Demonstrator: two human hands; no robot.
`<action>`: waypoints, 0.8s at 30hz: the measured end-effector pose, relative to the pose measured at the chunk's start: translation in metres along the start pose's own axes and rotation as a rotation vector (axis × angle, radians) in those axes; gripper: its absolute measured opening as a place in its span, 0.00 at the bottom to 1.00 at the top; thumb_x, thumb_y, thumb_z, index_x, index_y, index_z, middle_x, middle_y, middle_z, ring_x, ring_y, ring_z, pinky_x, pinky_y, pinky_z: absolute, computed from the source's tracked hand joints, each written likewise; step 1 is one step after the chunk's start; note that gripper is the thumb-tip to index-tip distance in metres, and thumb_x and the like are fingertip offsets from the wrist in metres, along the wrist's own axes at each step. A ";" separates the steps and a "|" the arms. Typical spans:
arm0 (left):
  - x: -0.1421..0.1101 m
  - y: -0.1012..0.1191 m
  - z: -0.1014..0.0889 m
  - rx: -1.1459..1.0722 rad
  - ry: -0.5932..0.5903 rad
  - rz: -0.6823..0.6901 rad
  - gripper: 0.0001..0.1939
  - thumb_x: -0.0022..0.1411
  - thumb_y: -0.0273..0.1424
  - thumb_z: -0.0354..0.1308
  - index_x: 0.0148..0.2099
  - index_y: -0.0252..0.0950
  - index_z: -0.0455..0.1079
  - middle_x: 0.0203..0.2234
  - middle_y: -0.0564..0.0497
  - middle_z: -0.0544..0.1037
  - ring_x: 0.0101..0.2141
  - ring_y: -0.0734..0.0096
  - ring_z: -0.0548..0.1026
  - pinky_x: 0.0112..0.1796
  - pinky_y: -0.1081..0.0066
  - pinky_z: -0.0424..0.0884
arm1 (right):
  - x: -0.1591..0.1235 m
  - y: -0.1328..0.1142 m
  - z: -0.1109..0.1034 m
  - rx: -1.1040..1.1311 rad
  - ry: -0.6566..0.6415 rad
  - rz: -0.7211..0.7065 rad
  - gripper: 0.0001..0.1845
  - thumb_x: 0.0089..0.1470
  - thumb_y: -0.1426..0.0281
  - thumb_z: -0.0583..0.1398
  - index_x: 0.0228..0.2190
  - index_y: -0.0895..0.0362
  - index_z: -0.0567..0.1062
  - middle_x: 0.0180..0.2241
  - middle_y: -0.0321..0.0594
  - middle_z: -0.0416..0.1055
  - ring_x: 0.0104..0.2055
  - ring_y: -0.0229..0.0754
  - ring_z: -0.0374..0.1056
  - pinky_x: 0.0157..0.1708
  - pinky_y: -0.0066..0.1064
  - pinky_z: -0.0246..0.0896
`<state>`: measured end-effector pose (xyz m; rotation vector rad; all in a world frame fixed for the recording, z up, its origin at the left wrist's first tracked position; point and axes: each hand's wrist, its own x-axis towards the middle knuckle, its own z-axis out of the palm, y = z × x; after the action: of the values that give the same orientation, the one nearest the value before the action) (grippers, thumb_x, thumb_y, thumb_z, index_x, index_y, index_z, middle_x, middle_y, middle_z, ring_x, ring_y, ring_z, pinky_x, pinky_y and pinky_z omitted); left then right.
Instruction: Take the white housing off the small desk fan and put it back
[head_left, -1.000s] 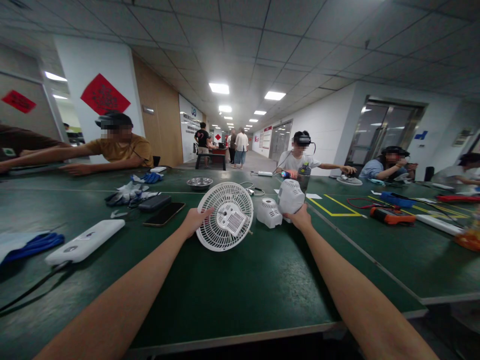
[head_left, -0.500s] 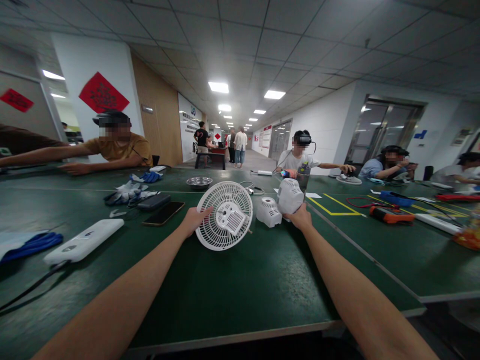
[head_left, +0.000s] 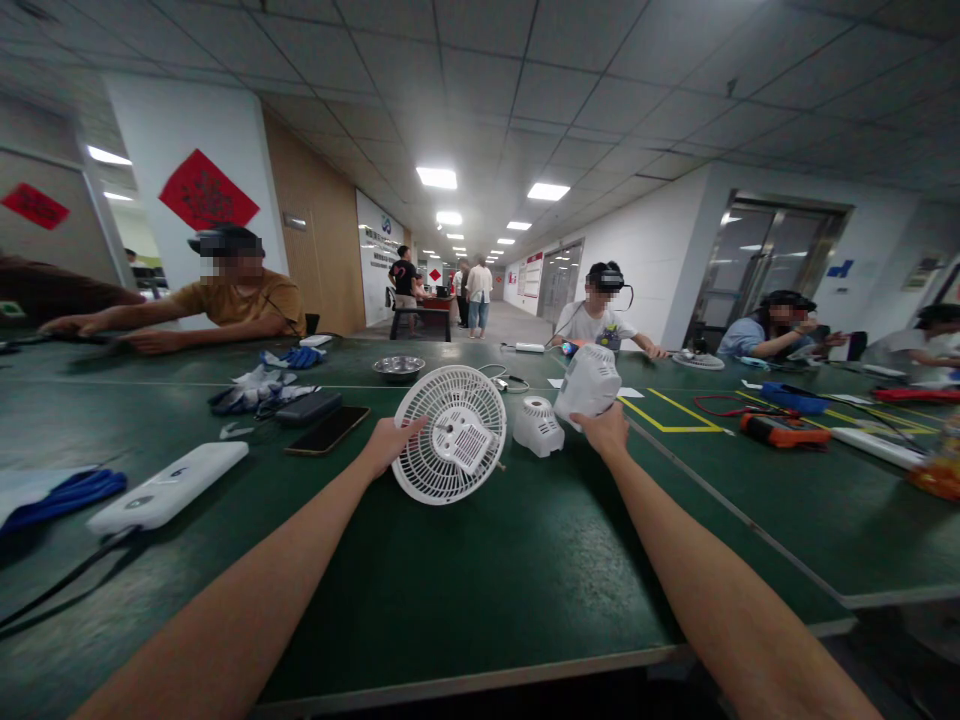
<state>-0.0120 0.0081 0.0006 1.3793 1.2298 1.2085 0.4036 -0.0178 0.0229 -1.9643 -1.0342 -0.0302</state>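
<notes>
My left hand [head_left: 390, 443] grips the left rim of a round white fan grille [head_left: 450, 432], which stands tilted on the green table [head_left: 487, 580]. My right hand [head_left: 604, 430] holds a white fan housing [head_left: 589, 382], lifted off the table and tipped to the right. Between the two lies a smaller white ribbed fan part [head_left: 538, 424] on the table.
To the left lie a white power bank [head_left: 169, 485], a black phone [head_left: 328, 428], a dark case [head_left: 307, 405] and gloves [head_left: 259, 385]. A steel bowl [head_left: 399, 366] sits behind. Orange and blue tools [head_left: 784, 430] lie right. Other people sit around the table.
My right hand has raised the white fan housing and tipped it to the right. The grille stays put in my left hand. The person opposite has drawn an arm in.
</notes>
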 end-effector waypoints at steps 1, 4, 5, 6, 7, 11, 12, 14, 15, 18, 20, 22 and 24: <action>0.000 0.000 0.000 0.004 0.013 0.002 0.21 0.49 0.44 0.67 0.37 0.29 0.77 0.30 0.41 0.82 0.31 0.58 0.80 0.33 0.65 0.76 | -0.001 -0.004 -0.002 0.013 0.017 -0.016 0.42 0.35 0.50 0.68 0.48 0.56 0.62 0.48 0.55 0.71 0.50 0.59 0.69 0.47 0.45 0.66; 0.000 0.000 0.000 0.003 0.024 -0.007 0.22 0.48 0.45 0.68 0.36 0.29 0.77 0.30 0.41 0.82 0.31 0.59 0.80 0.33 0.65 0.76 | -0.008 -0.019 -0.008 0.040 0.050 -0.077 0.41 0.37 0.49 0.66 0.48 0.56 0.61 0.46 0.53 0.72 0.48 0.58 0.70 0.46 0.44 0.66; 0.000 0.000 0.000 -0.002 0.018 -0.004 0.22 0.48 0.45 0.68 0.36 0.30 0.77 0.31 0.41 0.82 0.31 0.59 0.80 0.33 0.65 0.76 | -0.011 -0.025 -0.010 0.047 0.057 -0.103 0.41 0.38 0.48 0.66 0.48 0.56 0.61 0.46 0.53 0.72 0.48 0.58 0.70 0.45 0.43 0.66; 0.000 0.001 0.000 -0.004 0.008 0.003 0.23 0.48 0.45 0.68 0.37 0.30 0.77 0.31 0.41 0.82 0.31 0.59 0.80 0.34 0.64 0.76 | -0.015 -0.031 -0.012 0.054 0.062 -0.131 0.41 0.38 0.48 0.66 0.48 0.55 0.61 0.46 0.52 0.72 0.48 0.58 0.70 0.45 0.43 0.66; -0.001 0.001 0.000 -0.003 -0.004 0.011 0.23 0.48 0.45 0.68 0.37 0.29 0.77 0.31 0.41 0.82 0.32 0.58 0.80 0.34 0.64 0.76 | -0.018 -0.036 -0.013 0.058 0.066 -0.159 0.41 0.38 0.47 0.65 0.48 0.55 0.60 0.46 0.52 0.72 0.48 0.57 0.70 0.44 0.42 0.66; -0.001 0.001 -0.001 0.005 -0.013 0.013 0.23 0.49 0.45 0.67 0.38 0.29 0.76 0.32 0.40 0.82 0.32 0.58 0.80 0.35 0.63 0.76 | -0.034 -0.053 -0.014 0.053 0.066 -0.233 0.42 0.39 0.47 0.65 0.49 0.55 0.59 0.46 0.51 0.72 0.46 0.56 0.71 0.42 0.39 0.65; 0.000 0.001 -0.001 0.005 -0.006 0.006 0.23 0.49 0.45 0.67 0.38 0.29 0.76 0.32 0.40 0.82 0.32 0.58 0.80 0.34 0.63 0.77 | -0.037 -0.055 -0.013 0.048 0.059 -0.243 0.43 0.39 0.47 0.64 0.50 0.55 0.58 0.46 0.51 0.72 0.46 0.56 0.71 0.42 0.39 0.65; 0.000 0.001 -0.001 0.002 0.003 -0.004 0.23 0.49 0.45 0.67 0.38 0.29 0.76 0.31 0.40 0.82 0.32 0.58 0.80 0.34 0.63 0.77 | -0.044 -0.057 -0.009 0.035 0.034 -0.261 0.43 0.39 0.47 0.64 0.50 0.56 0.58 0.46 0.51 0.72 0.46 0.57 0.71 0.43 0.40 0.65; 0.000 0.001 -0.001 0.002 0.004 -0.008 0.23 0.49 0.45 0.67 0.38 0.29 0.76 0.31 0.41 0.82 0.31 0.58 0.80 0.34 0.63 0.77 | -0.046 -0.056 -0.007 0.022 0.010 -0.267 0.43 0.39 0.47 0.64 0.50 0.56 0.58 0.46 0.51 0.72 0.46 0.57 0.71 0.43 0.40 0.65; -0.001 0.002 -0.001 0.005 -0.005 -0.016 0.22 0.50 0.44 0.67 0.39 0.30 0.76 0.32 0.41 0.82 0.32 0.58 0.81 0.34 0.63 0.77 | -0.050 -0.052 0.002 -0.034 -0.110 -0.274 0.41 0.39 0.48 0.65 0.48 0.56 0.59 0.44 0.53 0.73 0.46 0.58 0.71 0.43 0.42 0.65; -0.002 0.003 0.000 0.004 -0.013 -0.016 0.21 0.50 0.44 0.67 0.39 0.30 0.76 0.32 0.41 0.82 0.32 0.58 0.81 0.34 0.63 0.77 | -0.050 -0.048 0.006 -0.062 -0.179 -0.269 0.39 0.40 0.48 0.64 0.47 0.56 0.60 0.44 0.53 0.73 0.46 0.58 0.71 0.43 0.43 0.65; -0.002 0.003 0.000 -0.004 -0.016 -0.006 0.21 0.50 0.43 0.67 0.38 0.30 0.76 0.32 0.41 0.82 0.32 0.58 0.81 0.34 0.64 0.77 | -0.048 -0.046 0.009 -0.065 -0.204 -0.272 0.39 0.41 0.47 0.64 0.47 0.56 0.60 0.45 0.53 0.72 0.47 0.58 0.71 0.44 0.43 0.65; -0.002 0.003 0.000 -0.009 -0.012 -0.003 0.22 0.50 0.43 0.67 0.39 0.29 0.76 0.32 0.40 0.82 0.32 0.57 0.81 0.34 0.63 0.77 | -0.047 -0.045 0.010 -0.056 -0.208 -0.276 0.39 0.41 0.47 0.64 0.48 0.56 0.60 0.45 0.52 0.72 0.47 0.58 0.70 0.44 0.43 0.65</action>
<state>-0.0122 0.0060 0.0030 1.3762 1.2166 1.2011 0.3387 -0.0297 0.0294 -1.8902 -1.4498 -0.0064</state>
